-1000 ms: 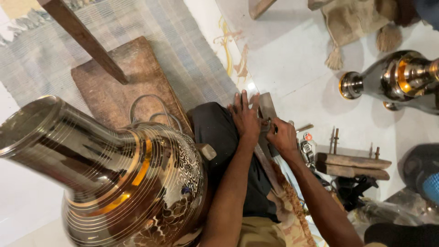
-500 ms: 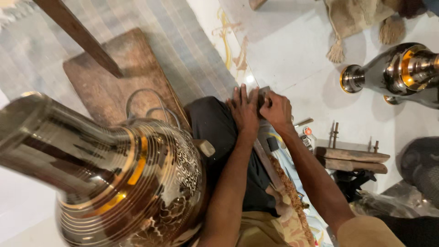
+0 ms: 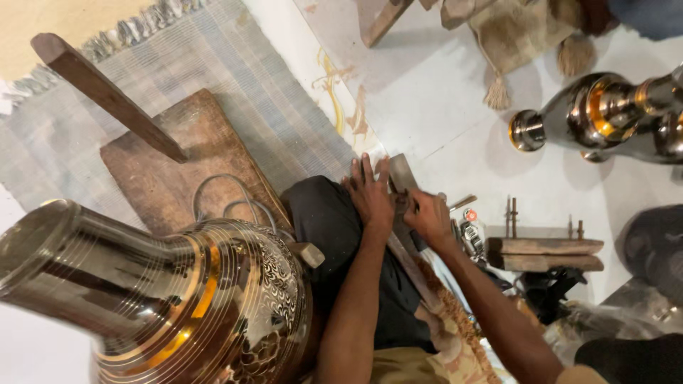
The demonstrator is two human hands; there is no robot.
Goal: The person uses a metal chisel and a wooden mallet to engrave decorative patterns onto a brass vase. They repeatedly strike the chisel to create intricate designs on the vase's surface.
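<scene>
Head view: the left hand [image 3: 370, 195] lies flat, fingers spread, on the flat grey rectangular stone block [image 3: 403, 173], just right of the black-clad knee [image 3: 324, 213]. The right hand [image 3: 429, 217] is curled shut around a small dark tool, touching that block. The large engraved brass vase [image 3: 178, 306] sits left of the knee.

White floor [image 3: 455, 107] carries a grey rug [image 3: 235, 85], a wooden board [image 3: 178, 171] on it, and a wooden block [image 3: 544, 252]
</scene>
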